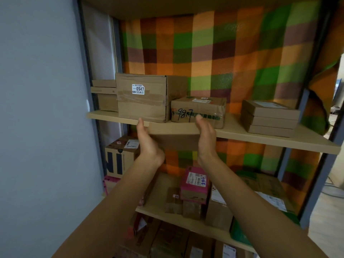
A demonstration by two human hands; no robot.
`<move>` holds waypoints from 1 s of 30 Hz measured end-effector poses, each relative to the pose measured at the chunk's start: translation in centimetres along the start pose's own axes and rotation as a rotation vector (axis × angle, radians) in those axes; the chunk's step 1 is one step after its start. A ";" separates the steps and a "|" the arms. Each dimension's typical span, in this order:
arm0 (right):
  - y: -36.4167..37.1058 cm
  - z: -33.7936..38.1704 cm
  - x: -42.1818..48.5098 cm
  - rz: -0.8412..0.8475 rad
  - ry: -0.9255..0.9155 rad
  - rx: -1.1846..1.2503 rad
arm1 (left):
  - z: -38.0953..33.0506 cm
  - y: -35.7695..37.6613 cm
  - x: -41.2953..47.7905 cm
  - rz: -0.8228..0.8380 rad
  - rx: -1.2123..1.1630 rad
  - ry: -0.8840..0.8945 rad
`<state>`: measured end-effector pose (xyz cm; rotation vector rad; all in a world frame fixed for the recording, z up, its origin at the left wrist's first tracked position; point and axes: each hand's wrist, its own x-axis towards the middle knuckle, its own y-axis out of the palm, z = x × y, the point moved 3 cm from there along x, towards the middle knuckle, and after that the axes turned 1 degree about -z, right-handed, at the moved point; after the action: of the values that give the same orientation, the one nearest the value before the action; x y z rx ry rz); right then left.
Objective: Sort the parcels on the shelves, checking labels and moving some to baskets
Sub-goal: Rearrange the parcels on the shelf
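While hands (149, 144) (205, 140) press its sides, the parcel (175, 139) shows brown cardboard.

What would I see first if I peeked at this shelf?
Probably the bright orange-and-green checked cloth behind the shelves. Then the left hand and right hand holding a plain brown box between them at the front edge of the upper shelf, below the box labelled 0947.

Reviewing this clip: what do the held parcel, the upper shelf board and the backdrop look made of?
Held parcel: plain brown cardboard, matte, by its flat dull faces. Upper shelf board: pale wood-look panel, smooth, perhaps laminate; thin straight edge. Backdrop: woven checked cloth, soft, since it sags and folds.
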<state>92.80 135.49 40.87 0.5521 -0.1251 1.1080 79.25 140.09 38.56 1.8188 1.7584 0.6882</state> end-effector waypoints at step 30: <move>-5.5 -4.4 -0.3 0.064 0.445 -0.037 | 3.3 -1.6 0.3 0.178 0.465 -0.166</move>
<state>96.73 135.52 35.01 0.2594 0.2247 1.2636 80.29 140.38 35.01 2.2855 1.7613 0.1856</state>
